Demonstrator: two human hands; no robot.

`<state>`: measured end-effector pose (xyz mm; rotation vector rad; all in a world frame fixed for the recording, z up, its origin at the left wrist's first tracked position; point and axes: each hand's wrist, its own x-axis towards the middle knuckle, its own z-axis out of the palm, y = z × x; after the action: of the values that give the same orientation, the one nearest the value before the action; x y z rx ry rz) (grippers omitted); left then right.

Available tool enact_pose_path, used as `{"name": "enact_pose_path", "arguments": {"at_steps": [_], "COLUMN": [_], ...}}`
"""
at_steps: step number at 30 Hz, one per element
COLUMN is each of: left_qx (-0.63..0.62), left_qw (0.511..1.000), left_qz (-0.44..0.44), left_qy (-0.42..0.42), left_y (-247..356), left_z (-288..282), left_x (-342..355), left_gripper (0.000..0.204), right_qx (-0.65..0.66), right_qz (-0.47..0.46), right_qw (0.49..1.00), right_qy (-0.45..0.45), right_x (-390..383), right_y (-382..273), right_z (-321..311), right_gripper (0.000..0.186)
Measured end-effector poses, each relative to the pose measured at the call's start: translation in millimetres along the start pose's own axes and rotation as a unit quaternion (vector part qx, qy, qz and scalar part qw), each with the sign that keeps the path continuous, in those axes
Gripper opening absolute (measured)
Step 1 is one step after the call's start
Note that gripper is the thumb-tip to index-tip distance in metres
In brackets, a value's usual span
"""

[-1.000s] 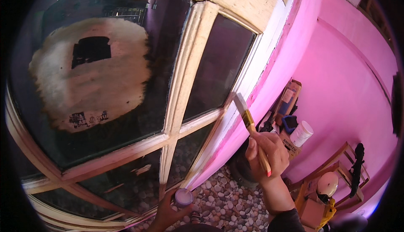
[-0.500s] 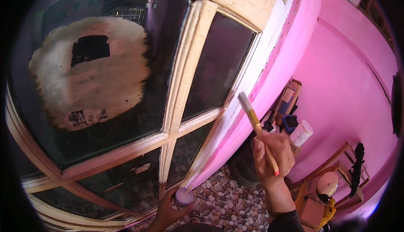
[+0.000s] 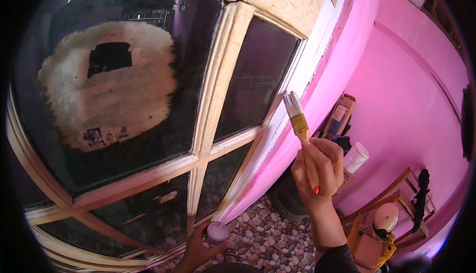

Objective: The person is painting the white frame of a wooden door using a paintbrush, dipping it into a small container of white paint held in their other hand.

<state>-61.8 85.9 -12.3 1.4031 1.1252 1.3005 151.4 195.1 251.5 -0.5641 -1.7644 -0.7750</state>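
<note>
**Brush [image 3: 299,124] at the white frame strip [image 3: 302,70], cup [image 3: 217,232] low at its foot**

Coating the strip seems to be the step in hand, and it would go best in long, light strokes running lengthwise; the strip is narrow, with the dark glass pane [image 3: 253,80] on its left and the pink wall [image 3: 347,50] on its right, so the bristles should be turned edge-on near either border; their tips look splayed, so gentle pressure and a modest load would likely leave a cleaner line; the cup is best held level, since its pale contents could slop if it tips.

The brush lies across the strip's middle stretch, bristles uppermost and leaning slightly left; whether the tips touch the surface or hover just off it, I cannot tell; the right hand [image 3: 320,169] is to the right of the strip, fingers closed round the wooden handle, whose red end shows beneath the palm; the left hand [image 3: 197,249] is near the strip's lower end, half curled about the cup, which is open side up; how firmly it grips is hidden.
</note>
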Motion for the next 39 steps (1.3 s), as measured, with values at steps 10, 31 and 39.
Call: {"name": "enact_pose_path", "arguments": {"at_steps": [10, 31, 39], "left_qx": [-0.028, -0.027, -0.033], "left_qw": [1.000, 0.999, 0.999], "left_qz": [-0.009, 0.007, -0.005], "left_qy": [0.004, 0.041, 0.030], "left_y": [4, 4, 2], "left_z": [-1, 2, 4], "left_x": [-3, -6, -4], "left_gripper": [0.086, 0.077, 0.080], "right_qx": [0.023, 0.102, 0.284], "right_qz": [-0.003, 0.153, 0.296], "right_qw": [0.998, 0.982, 0.912], "right_qy": [-0.066, -0.035, 0.015], "right_x": [-24, -20, -11], "right_y": [-5, 4, 6], "right_z": [-1, -27, -14], "right_gripper": [0.044, 0.015, 0.018]}}
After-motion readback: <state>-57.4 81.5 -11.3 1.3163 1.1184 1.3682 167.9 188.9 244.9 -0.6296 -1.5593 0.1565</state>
